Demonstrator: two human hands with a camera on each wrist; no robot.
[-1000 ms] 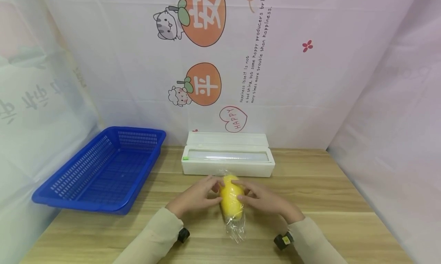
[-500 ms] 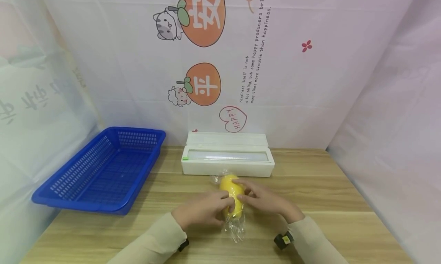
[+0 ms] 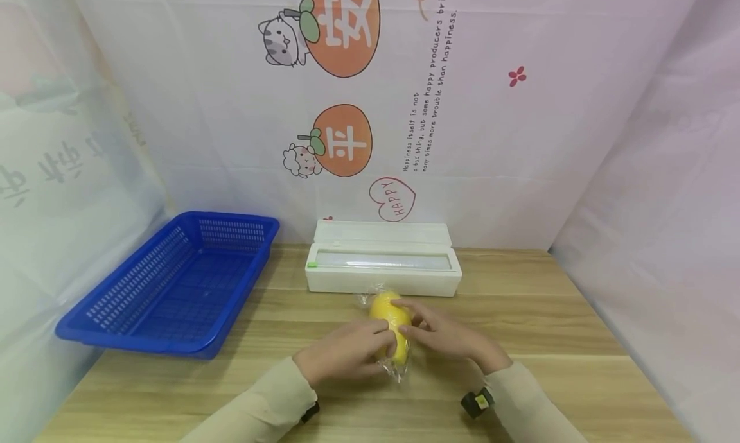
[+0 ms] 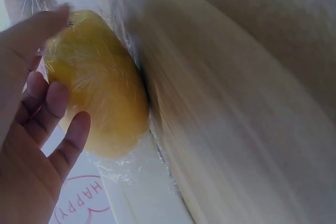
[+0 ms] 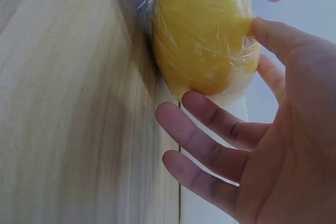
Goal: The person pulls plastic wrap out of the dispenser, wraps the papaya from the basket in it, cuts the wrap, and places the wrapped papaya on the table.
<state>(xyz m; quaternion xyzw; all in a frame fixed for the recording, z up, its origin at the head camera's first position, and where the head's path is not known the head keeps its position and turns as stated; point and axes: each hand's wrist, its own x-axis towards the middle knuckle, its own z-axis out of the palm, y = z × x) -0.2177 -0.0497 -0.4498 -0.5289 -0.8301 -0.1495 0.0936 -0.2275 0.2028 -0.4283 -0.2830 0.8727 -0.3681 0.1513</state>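
A yellow oval fruit lies on the wooden table, wrapped in cling film that sticks out loosely at both ends. My left hand is at its near end, with curled fingers over the fruit's left side and digits at the gathered film. In the left wrist view, the lower fingers of this hand bend loosely beside the fruit. From the right, my right hand holds the fruit with thumb and index finger on it. Its other fingers stretch out near the fruit's end in the right wrist view.
A white cling film dispenser with its lid up stands just behind the fruit. At the left sits a blue perforated plastic basket. Printed white sheets enclose the table at the back and both sides.
My left hand has moved from the fruit's far left side to its near end. The loose film at that end reaches less far toward me. My right hand stays in place.
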